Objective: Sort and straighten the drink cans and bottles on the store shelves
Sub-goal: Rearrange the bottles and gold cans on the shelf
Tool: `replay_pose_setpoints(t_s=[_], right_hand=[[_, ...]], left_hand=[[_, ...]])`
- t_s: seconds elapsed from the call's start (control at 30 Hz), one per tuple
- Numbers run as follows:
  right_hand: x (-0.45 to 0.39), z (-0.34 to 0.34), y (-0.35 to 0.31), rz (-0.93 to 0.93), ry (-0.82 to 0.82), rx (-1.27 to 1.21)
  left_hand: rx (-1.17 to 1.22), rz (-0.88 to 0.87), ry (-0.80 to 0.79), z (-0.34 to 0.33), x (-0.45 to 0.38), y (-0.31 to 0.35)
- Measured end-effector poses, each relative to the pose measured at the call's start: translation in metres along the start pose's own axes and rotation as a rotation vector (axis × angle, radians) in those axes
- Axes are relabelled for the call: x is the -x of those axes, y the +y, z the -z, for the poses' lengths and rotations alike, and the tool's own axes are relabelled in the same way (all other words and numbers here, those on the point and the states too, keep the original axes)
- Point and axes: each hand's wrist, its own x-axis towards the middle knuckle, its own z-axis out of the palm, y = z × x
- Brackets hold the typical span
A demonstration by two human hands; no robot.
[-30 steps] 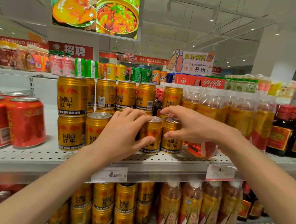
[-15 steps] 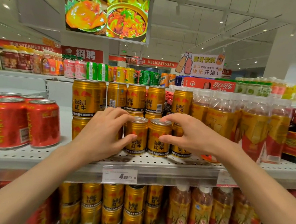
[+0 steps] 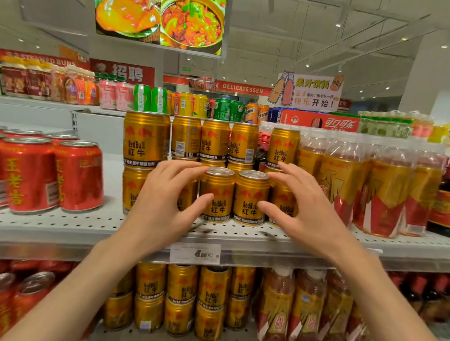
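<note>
1. Far left on the shelf (image 3: 57,223), the red cans (image 3: 78,177) stand upright in close rows with labels forward; they look sorted already.
2. Next comes the block of gold cans (image 3: 145,139), stacked two high. One can in the upper row (image 3: 186,137) shows its barcode side rather than its front, so by my reading it needs a turn.
3. The left hand (image 3: 161,206) sits beside the left front can (image 3: 217,195). Its grip is loosely spread, fingers bent near the can's rim and thumb at its side; whether it touches I cannot tell, and it clasps nothing.
4. The right front can (image 3: 251,198) stands touching its neighbour, both upright, labels out, near the shelf's front edge.
5. The right hand (image 3: 303,214) mirrors the left, grip half spread with the thumb at the can's side, holding nothing that I can see.
6. Further right, the tea bottles (image 3: 380,190) stand packed, some leaning slightly, and likely need squaring up.
7. The lower shelf's gold cans (image 3: 181,299) look uneven, so much of the job appears left.
</note>
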Motion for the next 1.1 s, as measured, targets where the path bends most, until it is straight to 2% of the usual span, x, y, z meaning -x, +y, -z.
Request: replay_pose_setpoints(t_s=[0.2, 0.33, 0.47, 0.77, 1.1], right_hand=[[0.069, -0.016, -0.021, -0.22, 0.18, -0.301], [0.109, -0.039, -0.039, -0.399, 0.276, -0.535], [0.137, -0.069, -0.042, -0.55, 0.184, -0.644], [0.17, -0.075, 0.0, -0.623, 0.057, -0.686], [0.189, -0.001, 0.119, -0.573, -0.027, -0.693]], left_hand=[[0.253, 0.112, 0.142, 0.007, 0.053, 0.01], [0.461, 0.215, 0.078, 0.001, 0.094, 0.012], [0.575, 0.411, -0.035, -0.013, 0.13, 0.009], [0.645, 0.626, -0.026, -0.05, 0.157, 0.041], [0.619, 0.646, -0.002, -0.141, 0.116, 0.156]])
